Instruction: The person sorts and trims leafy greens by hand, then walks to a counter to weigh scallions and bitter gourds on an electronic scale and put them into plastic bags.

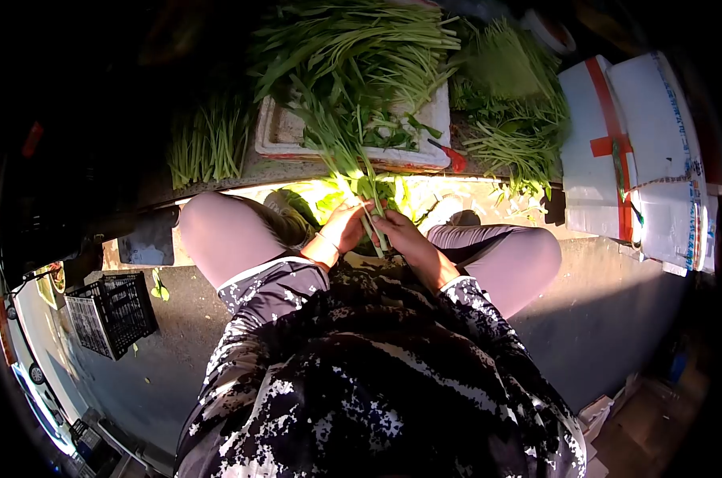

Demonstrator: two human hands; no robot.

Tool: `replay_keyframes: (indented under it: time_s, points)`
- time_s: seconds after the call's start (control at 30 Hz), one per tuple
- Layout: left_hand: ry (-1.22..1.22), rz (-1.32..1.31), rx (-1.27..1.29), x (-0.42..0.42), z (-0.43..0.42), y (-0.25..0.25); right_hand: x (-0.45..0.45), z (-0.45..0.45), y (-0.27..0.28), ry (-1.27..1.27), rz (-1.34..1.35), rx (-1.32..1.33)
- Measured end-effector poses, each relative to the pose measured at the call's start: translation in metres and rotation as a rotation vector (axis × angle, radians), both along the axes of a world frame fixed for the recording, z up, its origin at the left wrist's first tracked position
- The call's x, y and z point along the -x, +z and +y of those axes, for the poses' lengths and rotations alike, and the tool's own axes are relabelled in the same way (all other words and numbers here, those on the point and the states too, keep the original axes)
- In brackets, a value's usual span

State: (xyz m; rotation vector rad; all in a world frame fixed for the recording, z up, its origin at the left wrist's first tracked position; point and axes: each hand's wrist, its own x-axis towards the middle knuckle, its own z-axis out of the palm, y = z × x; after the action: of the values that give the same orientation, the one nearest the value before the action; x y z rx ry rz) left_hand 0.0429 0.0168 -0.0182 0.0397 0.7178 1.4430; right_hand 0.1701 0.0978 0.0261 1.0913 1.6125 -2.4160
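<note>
Head view: seeing left hand (343, 229) and right hand (405, 235) together, clamped on green stalks (369, 191) crossing white tray's (297, 150) near edge on table (256, 170); part-shaded floor (178, 358), black crate (112, 315) left, white boxes (655, 159) right.

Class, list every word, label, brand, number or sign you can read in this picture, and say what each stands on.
Fully readable texts: none.
Blue print along the edge of the white foam box on the right: too small and blurred to read.
No other words, brands or numbers can be made out.
</note>
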Motion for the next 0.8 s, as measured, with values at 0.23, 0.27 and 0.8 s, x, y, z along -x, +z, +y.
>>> replay_keyframes:
  time_s: [0.23, 0.27, 0.8]
  points:
    - [0.097, -0.008, 0.127, -0.005, 0.002, -0.025, 0.002, 0.002, 0.004, 0.115, -0.319, -0.805]
    - [0.089, -0.007, 0.112, -0.005, 0.003, -0.028, 0.005, 0.002, 0.009, 0.112, -0.32, -0.804]
    - [0.334, 0.063, 0.17, -0.008, -0.002, 0.023, -0.003, -0.009, -0.019, -0.235, 0.097, -0.453]
